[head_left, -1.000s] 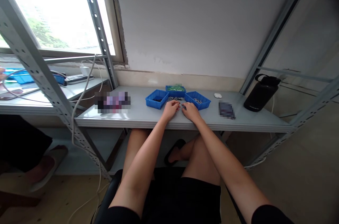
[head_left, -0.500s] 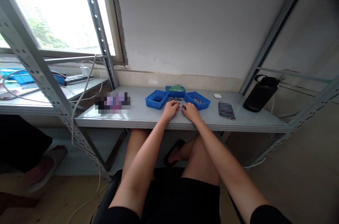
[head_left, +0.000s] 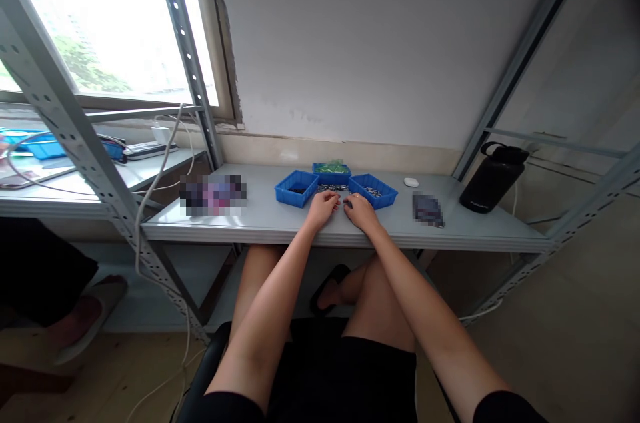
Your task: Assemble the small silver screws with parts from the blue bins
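My left hand (head_left: 324,208) is closed over the table, thumb and fingers pressed together; whatever they hold is too small to make out. Close beside it, a small gap apart, my right hand (head_left: 359,211) is also closed, with a dark speck at its fingertips that I cannot name. Just beyond both lies a pile of small shiny metal pieces (head_left: 332,188). Around it stand a left blue bin (head_left: 290,197) with dark contents, a back blue bin (head_left: 331,178) with a green plastic bag (head_left: 330,167), and a right blue bin (head_left: 384,200) holding small metal parts.
A white earbud case (head_left: 411,182) and a blurred dark item (head_left: 427,209) lie to the right, by a black bottle (head_left: 494,177). Another blurred item (head_left: 213,195) is at left. Metal shelf posts (head_left: 183,36) and a hanging cable (head_left: 150,189) flank the table. Another person's foot shows lower left.
Almost nothing differs. Both hands stay in place with only slight finger movement, and the bins and pile look the same.
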Action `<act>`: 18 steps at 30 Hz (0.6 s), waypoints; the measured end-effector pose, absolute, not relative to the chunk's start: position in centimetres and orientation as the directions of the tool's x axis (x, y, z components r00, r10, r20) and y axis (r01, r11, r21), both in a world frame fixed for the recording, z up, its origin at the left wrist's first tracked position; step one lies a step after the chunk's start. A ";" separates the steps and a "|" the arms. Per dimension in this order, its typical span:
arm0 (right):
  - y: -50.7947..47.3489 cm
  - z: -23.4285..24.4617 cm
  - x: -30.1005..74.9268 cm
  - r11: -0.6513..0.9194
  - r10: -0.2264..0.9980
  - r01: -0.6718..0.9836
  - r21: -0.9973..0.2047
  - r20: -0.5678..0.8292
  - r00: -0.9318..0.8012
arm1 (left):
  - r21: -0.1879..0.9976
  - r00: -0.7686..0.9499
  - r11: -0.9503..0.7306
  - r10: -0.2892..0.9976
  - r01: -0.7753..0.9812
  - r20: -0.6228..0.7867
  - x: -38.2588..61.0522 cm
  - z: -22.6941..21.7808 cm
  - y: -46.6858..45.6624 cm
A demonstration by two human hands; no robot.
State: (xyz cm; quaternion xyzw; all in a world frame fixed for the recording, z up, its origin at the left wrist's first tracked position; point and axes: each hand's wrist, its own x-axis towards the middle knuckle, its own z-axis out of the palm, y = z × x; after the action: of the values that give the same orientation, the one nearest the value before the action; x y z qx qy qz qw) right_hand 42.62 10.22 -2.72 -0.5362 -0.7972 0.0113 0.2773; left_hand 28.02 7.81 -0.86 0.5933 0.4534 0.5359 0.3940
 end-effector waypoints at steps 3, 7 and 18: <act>10.1 -2.6 42.7 0.378 0.876 0.870 -0.317 0.427 -0.225 | 0.953 0.012 -0.283 0.959 0.113 0.283 28.0 -0.8 7.8; 10.0 -2.5 42.7 0.343 0.896 0.885 -0.316 0.393 -0.207 | 0.949 0.013 -0.288 0.957 0.128 0.289 28.0 -0.8 7.7; 10.3 -2.9 42.8 0.371 0.879 0.879 -0.301 0.419 -0.227 | 0.938 -0.016 -0.296 0.953 0.180 0.303 27.9 -1.1 8.0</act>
State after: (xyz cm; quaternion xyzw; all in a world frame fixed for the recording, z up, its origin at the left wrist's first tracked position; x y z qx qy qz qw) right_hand 42.79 10.32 -2.91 -0.5609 -0.7834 0.0003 0.2678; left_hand 27.88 8.02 -1.07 0.6014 0.4710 0.5349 0.3610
